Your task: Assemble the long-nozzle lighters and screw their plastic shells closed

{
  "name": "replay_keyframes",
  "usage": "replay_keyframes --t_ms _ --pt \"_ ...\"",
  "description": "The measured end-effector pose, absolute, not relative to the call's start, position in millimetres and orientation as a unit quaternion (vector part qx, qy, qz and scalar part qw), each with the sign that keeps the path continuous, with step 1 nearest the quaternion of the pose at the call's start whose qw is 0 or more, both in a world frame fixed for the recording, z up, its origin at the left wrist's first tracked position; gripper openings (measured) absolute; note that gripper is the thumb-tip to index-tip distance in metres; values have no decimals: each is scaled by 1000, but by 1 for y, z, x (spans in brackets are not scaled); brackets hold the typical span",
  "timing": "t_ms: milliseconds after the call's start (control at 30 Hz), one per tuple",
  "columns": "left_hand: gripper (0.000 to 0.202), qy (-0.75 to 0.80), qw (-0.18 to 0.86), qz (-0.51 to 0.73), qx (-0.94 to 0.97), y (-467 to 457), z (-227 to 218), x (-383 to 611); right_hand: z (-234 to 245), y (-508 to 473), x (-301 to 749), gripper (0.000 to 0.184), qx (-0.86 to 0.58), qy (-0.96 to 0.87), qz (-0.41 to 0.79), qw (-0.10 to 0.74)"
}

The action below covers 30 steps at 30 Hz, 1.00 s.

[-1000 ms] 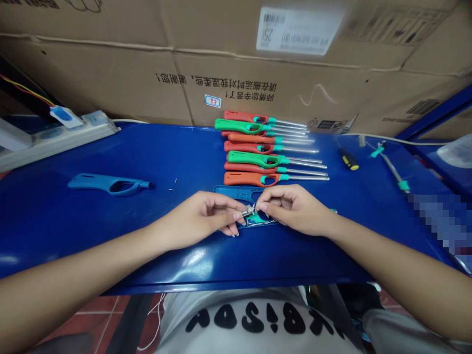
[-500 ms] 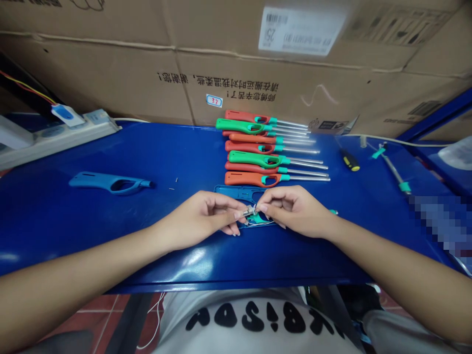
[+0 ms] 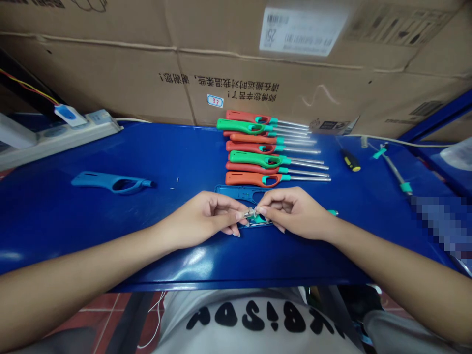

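My left hand point(image 3: 208, 216) is closed, pinching a small, partly clear and metallic lighter part point(image 3: 250, 214) between thumb and fingertips. My right hand point(image 3: 293, 211) is closed at the right end of that part; its fingertips hide what they grip. Just beneath both hands lies an opened blue lighter casing point(image 3: 234, 191), with a green piece point(image 3: 260, 219) and a thin white wire in its nearer half. My hands cover much of the casing. Another blue lighter shell point(image 3: 106, 182) rests on the blue table to the left.
Several red, orange and green lighters point(image 3: 254, 158) lie stacked behind my hands. Two tiny screws point(image 3: 177, 180) are left of them. A screwdriver point(image 3: 351, 161) and a metal rod point(image 3: 394, 171) lie right. A power strip point(image 3: 99, 123) sits back left; a cardboard box point(image 3: 121, 73) walls the back.
My two hands stay nearly in place over the casing. The small part has turned slightly between my fingertips.
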<state>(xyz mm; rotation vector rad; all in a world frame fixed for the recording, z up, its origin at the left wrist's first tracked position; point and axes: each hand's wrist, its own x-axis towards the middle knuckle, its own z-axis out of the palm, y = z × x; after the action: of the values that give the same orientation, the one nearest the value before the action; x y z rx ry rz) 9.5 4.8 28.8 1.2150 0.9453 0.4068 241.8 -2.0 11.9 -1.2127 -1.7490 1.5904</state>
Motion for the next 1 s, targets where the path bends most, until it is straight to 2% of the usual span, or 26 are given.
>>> replay_keyframes --t_ms 200,533,767,1000 --pt "14 419 696 190 551 6 26 8 15 0 237 23 -436 -626 589 267" --pt "23 434 687 178 556 8 22 3 13 -1 240 22 -431 -615 586 305" --pt "23 440 687 183 549 8 23 4 15 0 239 30 -445 -596 600 294" --pt "19 441 678 193 556 5 25 7 12 -2 239 23 -436 -605 591 307"
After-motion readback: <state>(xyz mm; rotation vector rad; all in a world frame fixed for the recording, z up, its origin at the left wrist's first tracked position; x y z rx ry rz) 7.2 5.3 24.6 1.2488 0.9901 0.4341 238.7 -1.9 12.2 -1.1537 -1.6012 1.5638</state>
